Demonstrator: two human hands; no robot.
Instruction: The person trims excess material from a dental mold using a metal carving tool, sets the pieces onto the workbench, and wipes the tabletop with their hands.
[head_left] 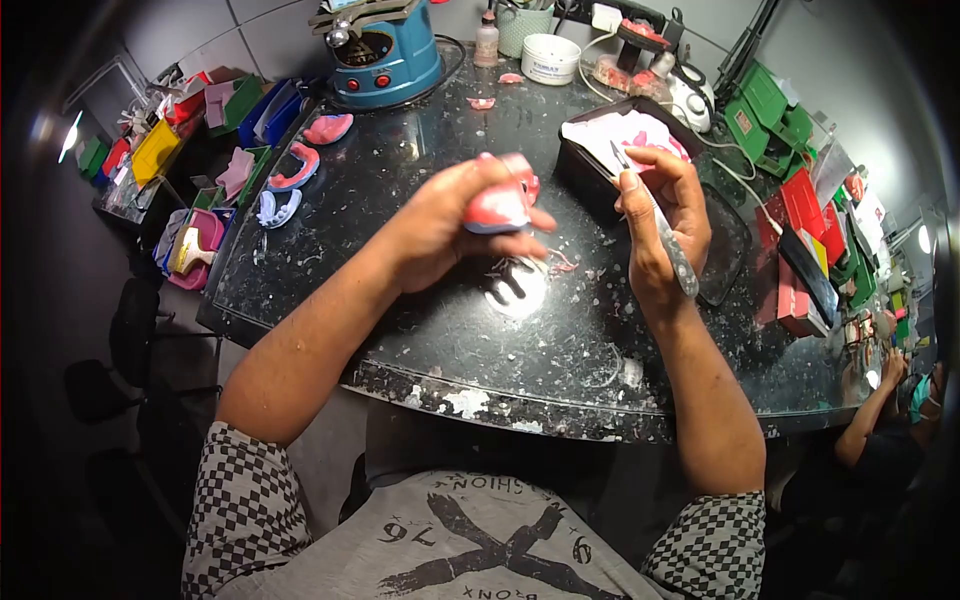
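My left hand is wrapped round a red and white dental model, held above the black table; its fingertips are blurred. To the right, my right hand grips a slim metal tool between thumb and fingers, its pointed tip up and to the left. Just behind that hand sits a black box holding white sheet material with pink pieces. Small pinkish scraps lie on the table between my hands.
Dental pieces line the table's left side. A blue machine and white tub stand at the back. Coloured bins flank both sides. A black phone-like object leans at right, near a cable. Another person's arm shows far right.
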